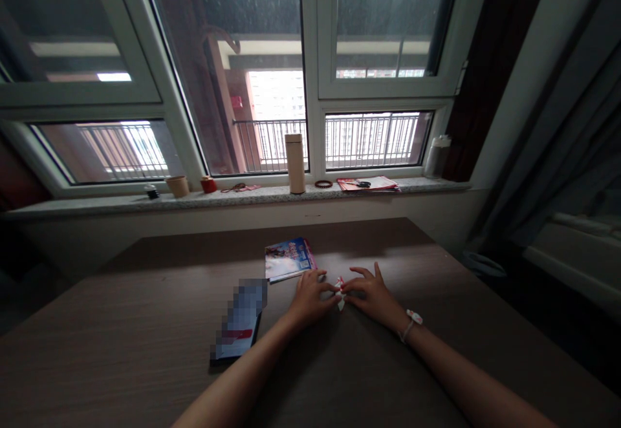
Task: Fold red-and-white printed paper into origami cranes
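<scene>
Both my hands rest on a dark wooden table (145,324) and meet over a small folded piece of red-and-white paper (339,291). My left hand (310,299) pinches the paper from the left with curled fingers. My right hand (371,295) presses on it from the right, thumb and fingers bent; a bracelet (411,323) sits on that wrist. Most of the paper is hidden under the fingers.
A colourful booklet (288,258) lies just beyond my left hand. A dark flat object (240,321) lies to the left. On the windowsill (97,205) stand a tall beige tumbler (295,163), a paper cup (178,186), a red pot (208,184) and red papers (369,184). Curtain (572,143) at right.
</scene>
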Demonstrator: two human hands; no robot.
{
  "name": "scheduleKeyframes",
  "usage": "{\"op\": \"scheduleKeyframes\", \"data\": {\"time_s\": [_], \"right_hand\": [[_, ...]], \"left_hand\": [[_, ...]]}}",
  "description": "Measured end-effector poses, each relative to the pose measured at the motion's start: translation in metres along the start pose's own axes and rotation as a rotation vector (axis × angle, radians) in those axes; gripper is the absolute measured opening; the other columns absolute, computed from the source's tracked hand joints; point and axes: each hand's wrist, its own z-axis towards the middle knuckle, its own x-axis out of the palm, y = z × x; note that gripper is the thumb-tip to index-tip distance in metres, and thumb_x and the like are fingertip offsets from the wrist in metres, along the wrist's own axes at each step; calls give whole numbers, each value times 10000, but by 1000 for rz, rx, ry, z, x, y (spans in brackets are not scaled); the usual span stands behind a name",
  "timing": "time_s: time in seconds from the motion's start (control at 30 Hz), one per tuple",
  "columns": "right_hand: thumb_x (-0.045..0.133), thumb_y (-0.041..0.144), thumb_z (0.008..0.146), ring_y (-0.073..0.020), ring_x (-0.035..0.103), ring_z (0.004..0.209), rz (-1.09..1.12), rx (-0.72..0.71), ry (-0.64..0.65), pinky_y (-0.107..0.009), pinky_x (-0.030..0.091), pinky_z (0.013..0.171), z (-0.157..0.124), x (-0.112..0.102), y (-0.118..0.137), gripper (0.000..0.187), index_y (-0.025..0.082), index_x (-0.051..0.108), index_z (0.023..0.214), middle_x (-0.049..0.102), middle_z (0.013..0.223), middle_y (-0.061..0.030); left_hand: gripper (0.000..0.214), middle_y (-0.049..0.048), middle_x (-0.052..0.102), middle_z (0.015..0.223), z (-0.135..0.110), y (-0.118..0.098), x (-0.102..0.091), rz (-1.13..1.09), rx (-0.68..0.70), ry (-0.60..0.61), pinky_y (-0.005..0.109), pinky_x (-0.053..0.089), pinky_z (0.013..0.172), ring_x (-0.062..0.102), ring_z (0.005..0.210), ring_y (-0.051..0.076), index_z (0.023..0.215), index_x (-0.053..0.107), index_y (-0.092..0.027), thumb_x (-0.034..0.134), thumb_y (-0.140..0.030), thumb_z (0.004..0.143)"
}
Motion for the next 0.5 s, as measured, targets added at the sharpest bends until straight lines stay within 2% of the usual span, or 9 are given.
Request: {"op": "scheduleKeyframes", "data": {"time_s": [0.2, 0.5], "right_hand": [[645, 319, 807, -263, 458, 1278, -6, 7, 0, -651, -69, 1097, 0, 0, 1, 147, 337, 707, 939, 731, 1030, 21], [628, 318, 816, -263, 454, 1280, -1, 14, 11, -653, -68, 1098, 0, -2, 1, 151, 328, 708, 944, 728, 1039, 6]], "left_hand": [[233, 41, 542, 1295, 2, 4, 6, -8, 4, -18, 439, 313, 1071, 437, 1243, 271, 976, 743, -337, 719, -411, 756], [237, 43, 553, 1281, 2, 2, 6, -6, -5, -28, 446, 311, 1074, 444, 1238, 275, 970, 745, -329, 730, -399, 744]]}}
